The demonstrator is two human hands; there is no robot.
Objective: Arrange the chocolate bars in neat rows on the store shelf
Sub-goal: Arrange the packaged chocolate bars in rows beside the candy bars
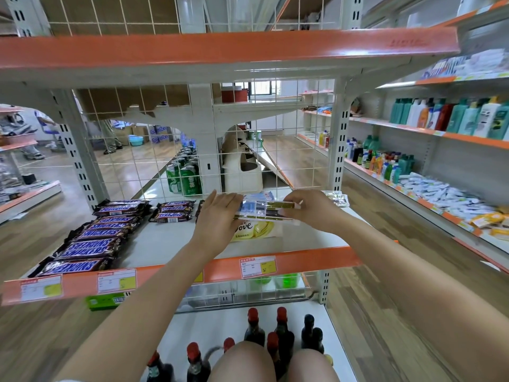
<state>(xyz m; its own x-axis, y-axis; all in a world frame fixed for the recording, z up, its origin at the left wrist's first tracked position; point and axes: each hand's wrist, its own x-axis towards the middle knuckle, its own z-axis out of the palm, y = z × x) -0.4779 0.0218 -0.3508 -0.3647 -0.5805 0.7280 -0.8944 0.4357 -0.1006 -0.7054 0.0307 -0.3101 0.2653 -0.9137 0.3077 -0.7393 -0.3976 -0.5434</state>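
On the white shelf (165, 244) with an orange front rail, Snickers bars (91, 248) lie in a column at the left, and a short stack of Snickers (172, 210) lies behind the middle. My left hand (217, 219) and my right hand (311, 209) clasp a stack of flat chocolate bars (265, 209) from both ends, held just above a yellow-white Dove bar (257, 230) that lies on the shelf. More wrapped bars (337, 198) lie behind my right hand, partly hidden.
Green cans (184, 175) stand behind the wire mesh back panel (132, 161). An upper shelf rail (220, 48) hangs overhead. Dark bottles with red caps (275, 334) fill the shelf below. The right-hand shelves (440, 128) carry shampoo bottles and packets.
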